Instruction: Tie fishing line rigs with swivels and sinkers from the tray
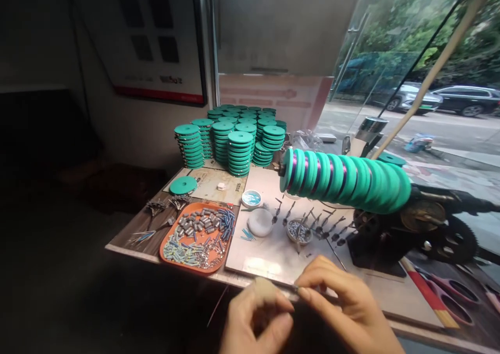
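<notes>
At the front edge of the table both my hands are close together. My right hand (344, 302) is closed, thumb and forefinger pinching a small dark piece (296, 289) whose kind I cannot make out. Just left of it, my left hand (253, 317) curls its fingers towards the thumb; what they hold, if anything, is hidden. A pale covering seems to wrap one left finger. Beyond the hands, on a light board (242, 255), lie several small dark tackle-like parts (320, 231), a small bowl of metal bits (299, 231) and a round white container (260, 222).
An orange tray (164, 255) of sorted small cylinders and tubes stands left. Behind rise stacks of green foam spools (239, 153). A geared winding machine (425, 218) carries a row of green spools (344, 179) at right. Red-handled scissors (455, 291) lie at the right front.
</notes>
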{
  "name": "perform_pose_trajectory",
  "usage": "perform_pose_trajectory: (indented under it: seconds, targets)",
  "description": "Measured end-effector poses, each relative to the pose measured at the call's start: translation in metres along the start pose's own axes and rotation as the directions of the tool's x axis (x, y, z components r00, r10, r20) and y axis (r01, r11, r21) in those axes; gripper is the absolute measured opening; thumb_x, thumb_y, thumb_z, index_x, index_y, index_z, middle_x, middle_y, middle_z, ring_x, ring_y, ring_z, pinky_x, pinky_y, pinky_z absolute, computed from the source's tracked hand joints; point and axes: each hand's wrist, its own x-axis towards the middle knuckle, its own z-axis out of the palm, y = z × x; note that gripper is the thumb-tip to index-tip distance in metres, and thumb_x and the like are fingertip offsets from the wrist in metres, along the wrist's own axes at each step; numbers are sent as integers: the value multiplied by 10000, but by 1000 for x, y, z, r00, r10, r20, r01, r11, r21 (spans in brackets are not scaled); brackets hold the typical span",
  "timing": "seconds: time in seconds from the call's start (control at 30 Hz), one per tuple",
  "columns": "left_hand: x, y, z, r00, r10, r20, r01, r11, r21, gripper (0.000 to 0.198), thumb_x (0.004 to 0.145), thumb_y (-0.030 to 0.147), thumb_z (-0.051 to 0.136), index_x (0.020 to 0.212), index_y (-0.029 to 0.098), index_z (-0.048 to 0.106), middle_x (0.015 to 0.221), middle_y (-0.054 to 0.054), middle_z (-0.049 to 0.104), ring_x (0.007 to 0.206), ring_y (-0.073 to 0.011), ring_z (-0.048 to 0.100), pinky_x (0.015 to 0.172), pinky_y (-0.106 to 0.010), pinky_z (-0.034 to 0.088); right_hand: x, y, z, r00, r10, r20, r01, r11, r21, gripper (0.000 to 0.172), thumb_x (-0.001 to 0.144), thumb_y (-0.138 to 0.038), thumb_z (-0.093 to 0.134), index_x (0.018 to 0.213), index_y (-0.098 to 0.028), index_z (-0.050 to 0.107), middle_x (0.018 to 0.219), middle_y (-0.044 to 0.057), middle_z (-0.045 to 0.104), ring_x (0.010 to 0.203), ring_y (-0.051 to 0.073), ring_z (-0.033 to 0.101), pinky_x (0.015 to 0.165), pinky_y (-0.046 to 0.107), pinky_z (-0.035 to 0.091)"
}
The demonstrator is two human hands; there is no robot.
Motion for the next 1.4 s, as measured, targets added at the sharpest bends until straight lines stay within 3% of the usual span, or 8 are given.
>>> perform_pose_trajectory:
  seconds: [0.07,0.13,0.27,0.37,0.67,1.0,1.17,1.4]
  targets:
    - [9,-5,5,983,-172,-71,144,943,-299,175,712,369,665,778,212,626,655,24,502,487,-57,405,451,-174,297,1,-2,8,999,-17,42,17,1000,1,143,866,-212,471,784,-204,587,687,-3,577,678,134,537,610,235,394]
    - [15,-6,9,970,-223,-95,159,881,-445,219,678,374,700,725,182,605,651,39,454,467,-31,359,446,-165,258,1,-3,14,998,-37,44,37,999,6,153,872,-211,465,779,-210,586,702,-2,587,694,137,537,629,241,391]
    - [16,-3,11,972,-221,-74,150,837,-525,215,712,314,684,673,146,555,613,43,409,509,-41,376,505,-169,295,0,-6,18,997,-65,32,66,997,-33,158,875,-202,464,765,-221,576,711,-8,592,699,135,531,645,245,392]
    - [15,-5,9,972,-236,-21,182,803,-568,178,753,311,645,742,157,557,676,25,457,583,-66,427,591,-193,358,1,-7,13,994,-88,60,95,987,-133,94,863,-179,480,903,-226,550,754,-6,590,721,135,533,643,241,417]
    - [13,-1,-1,952,-293,91,298,814,-498,164,812,317,571,809,155,544,830,-14,503,736,-108,460,709,-247,399,1,-6,5,983,-130,127,163,940,-300,109,868,-146,439,820,-203,519,718,12,538,685,143,504,576,250,420]
    - [11,11,-6,953,-279,120,303,889,-343,212,805,342,571,779,143,502,756,-5,508,710,-111,479,702,-245,390,4,-9,9,970,-83,227,161,922,-353,160,881,-151,404,791,-194,530,729,33,535,706,157,493,585,265,419]
    - [13,13,-7,938,-321,135,348,873,-343,240,778,340,609,758,138,479,653,13,519,648,-98,495,680,-231,387,4,-11,9,965,-77,253,160,931,-328,187,882,-148,399,768,-197,540,729,34,546,719,158,499,597,265,416]
    - [14,5,-5,957,-280,76,286,869,-403,209,744,297,656,730,130,530,601,22,547,588,-80,505,638,-204,388,3,-10,10,977,-53,208,95,975,-200,169,878,-179,430,771,-197,561,737,33,569,732,161,507,622,277,418]
